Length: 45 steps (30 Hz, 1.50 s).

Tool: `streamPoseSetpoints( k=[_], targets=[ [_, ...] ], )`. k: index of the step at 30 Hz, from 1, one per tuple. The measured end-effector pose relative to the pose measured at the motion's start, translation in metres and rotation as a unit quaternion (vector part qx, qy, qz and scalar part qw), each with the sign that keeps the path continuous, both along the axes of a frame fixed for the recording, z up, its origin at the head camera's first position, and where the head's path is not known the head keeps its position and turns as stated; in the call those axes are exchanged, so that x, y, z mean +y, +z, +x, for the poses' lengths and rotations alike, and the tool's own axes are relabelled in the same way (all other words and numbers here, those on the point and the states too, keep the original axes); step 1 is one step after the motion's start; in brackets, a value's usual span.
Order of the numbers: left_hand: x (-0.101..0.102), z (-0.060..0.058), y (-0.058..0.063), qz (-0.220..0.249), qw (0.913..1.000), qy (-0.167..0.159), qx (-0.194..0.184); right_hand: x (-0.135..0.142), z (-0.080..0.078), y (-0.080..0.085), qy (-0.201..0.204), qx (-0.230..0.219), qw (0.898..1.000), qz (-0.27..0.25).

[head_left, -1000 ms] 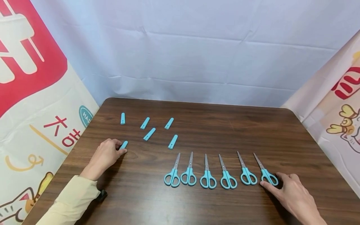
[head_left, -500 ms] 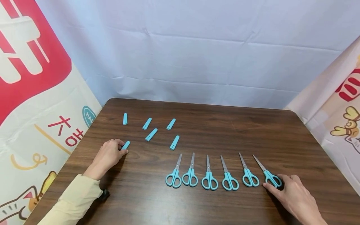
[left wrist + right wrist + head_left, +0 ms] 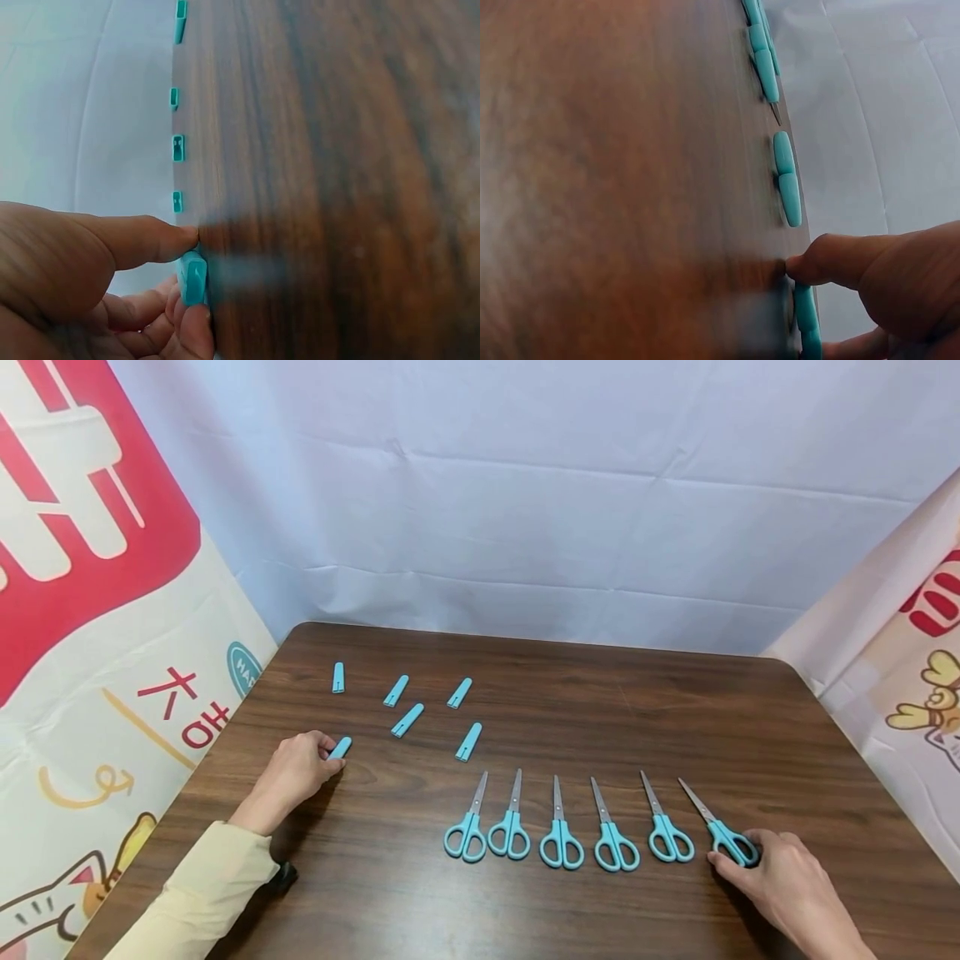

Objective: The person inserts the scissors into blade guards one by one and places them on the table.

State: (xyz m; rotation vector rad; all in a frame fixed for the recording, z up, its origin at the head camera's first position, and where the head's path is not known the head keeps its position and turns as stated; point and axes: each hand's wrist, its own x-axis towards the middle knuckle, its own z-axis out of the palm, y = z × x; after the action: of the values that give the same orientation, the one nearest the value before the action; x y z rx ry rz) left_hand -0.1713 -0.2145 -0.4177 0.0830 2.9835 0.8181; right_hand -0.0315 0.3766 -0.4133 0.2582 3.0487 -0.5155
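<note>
My left hand pinches a light-blue blade cap at the table's left side. In the left wrist view, thumb and fingers sit on either side of this cap, whose hollow end faces the camera. My right hand grips the handle loops of the rightmost scissors, blades pointing away and to the left. In the right wrist view the thumb rests at the top of their blue handle; the blades are out of sight there. Several more scissors, such as this pair, lie in a row to the left.
Several loose blue caps lie scattered beyond the left hand, toward the back left of the brown wooden table. A pale curtain hangs behind the table, and printed cloths hang at both sides.
The rightmost scissors have turned a little, their tip swinging left and handles right, with my right fingers around the loops. My left hand stays on its cap. The whole head view has shifted slightly.
</note>
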Motion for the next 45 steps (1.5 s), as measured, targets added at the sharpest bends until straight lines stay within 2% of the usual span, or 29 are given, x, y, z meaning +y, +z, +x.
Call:
streamPoseSetpoints(
  k=[11,20,23,29,35,40,42,45],
  targets=[
    [-0.002,-0.002,0.0,0.014,0.9999,0.0,0.0,0.003,-0.002,0.0,0.008,0.002,1.0,0.008],
    [-0.003,-0.004,0.002,0.025,0.9995,0.005,-0.016,0.006,-0.002,-0.002,0.029,0.031,0.999,0.014],
    [-0.004,-0.004,0.001,0.027,0.9996,0.001,-0.011,0.008,-0.003,-0.001,0.028,0.02,0.999,0.008],
    [-0.004,-0.004,0.001,0.027,0.9996,0.0,-0.007,0.011,-0.004,0.001,0.009,0.005,1.0,-0.012],
    [-0.006,-0.004,0.002,0.046,0.9985,0.009,-0.03,0.015,-0.003,0.005,-0.011,-0.013,0.998,-0.065],
    [-0.01,-0.005,0.004,0.089,0.9936,0.02,-0.066,0.017,-0.001,0.005,-0.025,-0.009,0.994,-0.104],
    [-0.009,-0.006,0.005,0.127,0.9877,0.03,-0.086,0.018,-0.001,0.004,-0.031,-0.01,0.992,-0.126],
    [-0.007,-0.006,0.006,0.194,0.9735,0.041,-0.113,0.019,0.0,0.004,-0.04,-0.012,0.987,-0.153]
  ],
)
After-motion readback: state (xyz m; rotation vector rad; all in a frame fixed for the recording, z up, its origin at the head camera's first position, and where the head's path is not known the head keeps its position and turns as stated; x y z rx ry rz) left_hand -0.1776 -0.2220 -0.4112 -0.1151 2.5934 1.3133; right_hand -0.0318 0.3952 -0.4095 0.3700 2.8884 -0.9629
